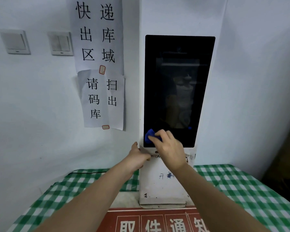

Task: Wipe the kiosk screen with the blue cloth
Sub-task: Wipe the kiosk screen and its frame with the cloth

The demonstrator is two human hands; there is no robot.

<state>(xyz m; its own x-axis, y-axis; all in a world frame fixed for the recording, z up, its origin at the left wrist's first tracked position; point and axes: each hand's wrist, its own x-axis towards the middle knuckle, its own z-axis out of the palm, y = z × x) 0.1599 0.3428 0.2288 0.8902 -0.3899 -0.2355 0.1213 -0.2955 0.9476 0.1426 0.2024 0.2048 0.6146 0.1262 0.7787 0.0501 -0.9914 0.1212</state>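
The kiosk is a tall white column with a dark, switched-off screen (179, 77) set in its front. My right hand (169, 146) presses a bunched blue cloth (150, 135) against the screen's bottom left corner. Only the cloth's left end shows past my fingers. My left hand (137, 158) grips the kiosk's left edge just below the screen, thumb up along the side.
The kiosk base (162, 188) stands on a table with a green-and-white checked cloth (241, 186). A red sign (157, 221) lies at the near edge. Paper notices (99, 64) and two wall switches (15, 41) are on the wall to the left.
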